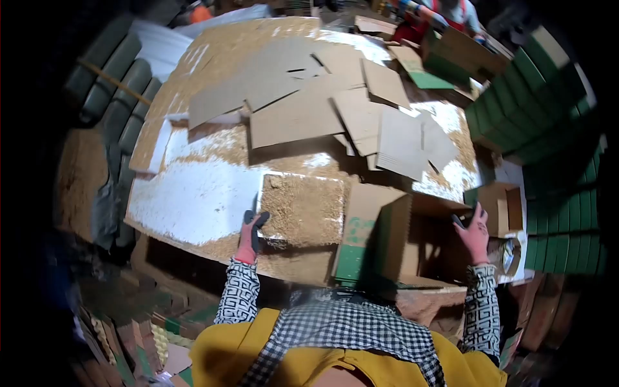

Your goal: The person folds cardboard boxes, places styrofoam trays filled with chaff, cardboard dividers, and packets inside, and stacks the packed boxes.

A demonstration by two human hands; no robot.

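Observation:
My left hand (251, 233), in a pink glove with dark fingertips, grips the left edge of a white-edged rectangular slab (303, 205) topped with brown sawdust-like crumbs. To the slab's right, an open brown and green cardboard box (396, 238) lies with its opening facing up and its flaps spread. My right hand (476, 237), gloved the same way, is at the box's right side, fingers bent over the edge. Part of the box's inside is in shadow. A roll of tape (509, 257) sits just right of my right hand.
Flat cardboard sheets (303, 113) lie across the crumb-strewn white table (193, 197). Green boxes (516, 103) are stacked at the right. A smaller open carton (504, 206) stands near the right edge. At the back right, another person (445, 16) handles a carton.

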